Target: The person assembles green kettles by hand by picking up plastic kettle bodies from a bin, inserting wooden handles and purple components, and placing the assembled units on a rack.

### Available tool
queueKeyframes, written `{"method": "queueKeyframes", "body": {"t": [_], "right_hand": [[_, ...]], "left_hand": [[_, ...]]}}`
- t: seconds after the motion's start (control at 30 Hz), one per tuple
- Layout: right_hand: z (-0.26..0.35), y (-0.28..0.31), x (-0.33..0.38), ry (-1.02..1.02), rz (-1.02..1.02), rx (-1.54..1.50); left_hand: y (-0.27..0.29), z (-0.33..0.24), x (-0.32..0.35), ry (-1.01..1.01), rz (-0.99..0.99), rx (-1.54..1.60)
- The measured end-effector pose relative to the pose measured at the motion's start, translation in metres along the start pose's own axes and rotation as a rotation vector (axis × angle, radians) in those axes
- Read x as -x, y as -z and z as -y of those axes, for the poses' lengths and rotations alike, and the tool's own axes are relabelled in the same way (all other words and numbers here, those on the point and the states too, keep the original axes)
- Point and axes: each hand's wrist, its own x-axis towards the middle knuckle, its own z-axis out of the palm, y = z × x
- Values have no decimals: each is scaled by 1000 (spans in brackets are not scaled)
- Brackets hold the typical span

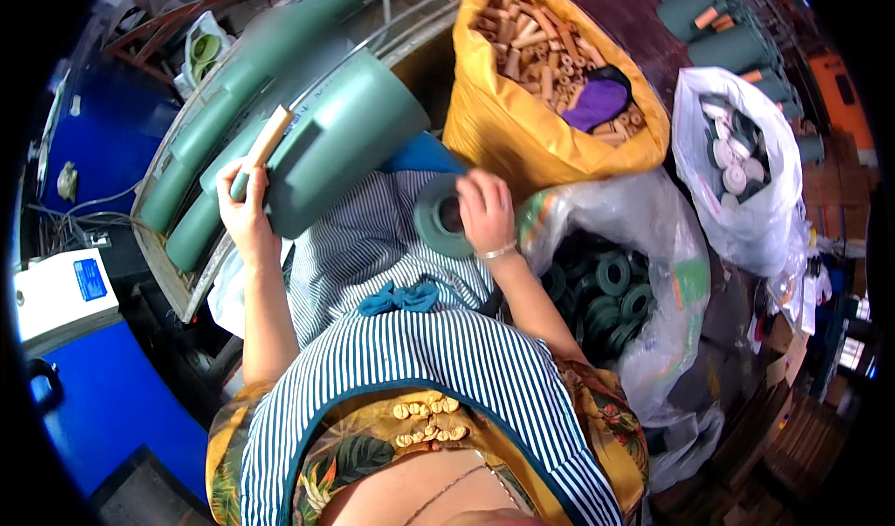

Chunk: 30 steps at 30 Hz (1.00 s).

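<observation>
My left hand [244, 211] grips a long green roll with a tan cardboard core end [268, 137], held against a large grey-green plastic guard [345, 144] of a machine. My right hand [485, 211] holds a small green tape roll [440, 216] above my lap, which is covered by a blue-and-white striped apron [392, 274]. Several long green rolls [200, 130] lie side by side on the machine bed to the left of my left hand.
A yellow sack [550, 144] full of tan cardboard cores stands ahead on the right. A clear bag [643, 246] of small green rolls sits by my right arm, a white bag [746, 172] of white rolls beyond it. A blue cabinet [103, 395] stands on the left.
</observation>
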Motion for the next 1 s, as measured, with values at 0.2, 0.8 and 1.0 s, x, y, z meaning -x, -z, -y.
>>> {"method": "queueKeyframes", "body": {"t": [0.2,0.8,1.0], "right_hand": [[41,43,8,277,442,-106],[97,88,-96,-171,100,-787],[78,91,-89,217,-8,-610]], "left_hand": [[68,-4,26,33,-76,-39],[38,-36,22,-196,366,176],[22,-53,-16,264,482,60]]}}
